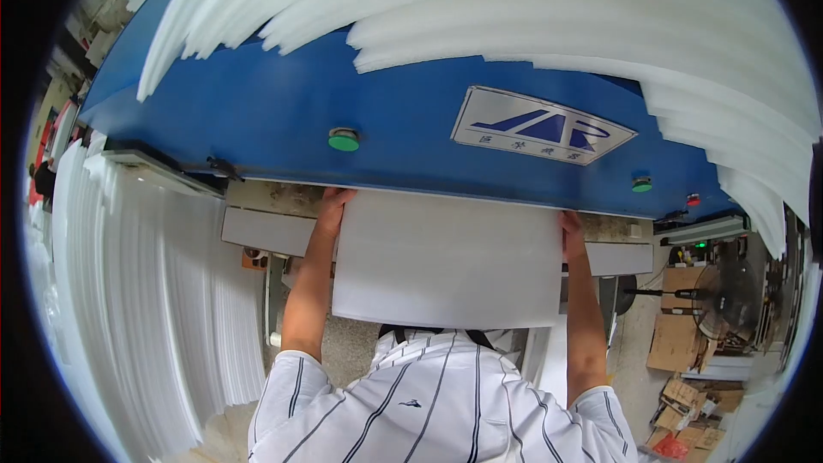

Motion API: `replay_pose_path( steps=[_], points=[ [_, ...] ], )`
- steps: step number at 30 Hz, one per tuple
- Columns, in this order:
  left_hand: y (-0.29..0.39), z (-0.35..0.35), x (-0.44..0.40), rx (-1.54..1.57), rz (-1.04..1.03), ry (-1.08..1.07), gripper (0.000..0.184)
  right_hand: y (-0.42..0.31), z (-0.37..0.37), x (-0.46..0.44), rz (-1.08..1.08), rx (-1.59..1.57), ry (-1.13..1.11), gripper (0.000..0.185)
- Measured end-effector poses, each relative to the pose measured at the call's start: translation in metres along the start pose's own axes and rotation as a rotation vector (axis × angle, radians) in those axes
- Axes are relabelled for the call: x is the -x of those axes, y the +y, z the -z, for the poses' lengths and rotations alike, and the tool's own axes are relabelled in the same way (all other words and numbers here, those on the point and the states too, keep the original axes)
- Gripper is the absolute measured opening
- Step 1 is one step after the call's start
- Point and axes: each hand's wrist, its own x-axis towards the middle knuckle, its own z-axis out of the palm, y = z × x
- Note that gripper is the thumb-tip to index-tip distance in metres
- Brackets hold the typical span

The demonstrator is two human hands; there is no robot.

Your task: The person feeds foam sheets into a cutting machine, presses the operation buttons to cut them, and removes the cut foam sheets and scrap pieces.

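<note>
A wide white sheet (446,261), foam-like in look, lies in front of me, with its far edge at the lower edge of a blue machine (266,111). On its left side, near the far corner, my left hand (337,199) is closed on the edge. The opposite edge is held by my right hand (571,226), close to the machine. Some fingers of both hands are hidden by the sheet. Its near edge reaches to my waist.
Stacked white sheets (163,283) stand at the left, and more sheets (549,9) lie atop the machine. Green buttons (344,140) and a red button (693,200) project from its front. A black fan (724,296) and cardboard pieces (686,407) are at the right.
</note>
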Motion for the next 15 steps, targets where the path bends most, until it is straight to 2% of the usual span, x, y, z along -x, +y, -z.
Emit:
replay_pose_path(
  steps=[1,3,6,9,11,13,14,15],
  points=[
    [-0.007,0.001,-0.008,-0.010,-0.004,0.032,0.051,0.008,0.015,-0.007,-0.042,-0.002,0.016,0.052],
    [-0.026,0.020,-0.030,-0.268,-0.040,0.032,0.051,0.020,0.042,-0.016,-0.129,-0.011,0.051,0.048],
    [-0.042,0.043,-0.054,-0.362,-0.072,0.036,0.052,0.023,0.027,-0.021,-0.001,0.100,0.230,0.043],
    [-0.045,0.058,-0.066,-0.340,-0.099,0.032,0.052,0.046,0.052,-0.047,0.230,0.320,0.253,0.040],
    [-0.044,0.064,-0.069,-0.334,-0.114,0.017,0.053,0.068,0.097,-0.060,0.271,0.904,0.175,0.037],
    [-0.041,0.071,-0.068,-0.338,-0.121,-0.009,0.053,0.066,0.114,-0.056,0.193,0.872,0.135,0.036],
    [-0.041,0.074,-0.066,-0.343,-0.118,-0.023,0.054,0.063,0.105,-0.054,0.115,0.543,0.132,0.035],
    [-0.039,0.075,-0.062,-0.351,-0.112,-0.040,0.054,0.060,0.089,-0.045,0.078,0.346,0.136,0.035]
  ],
)
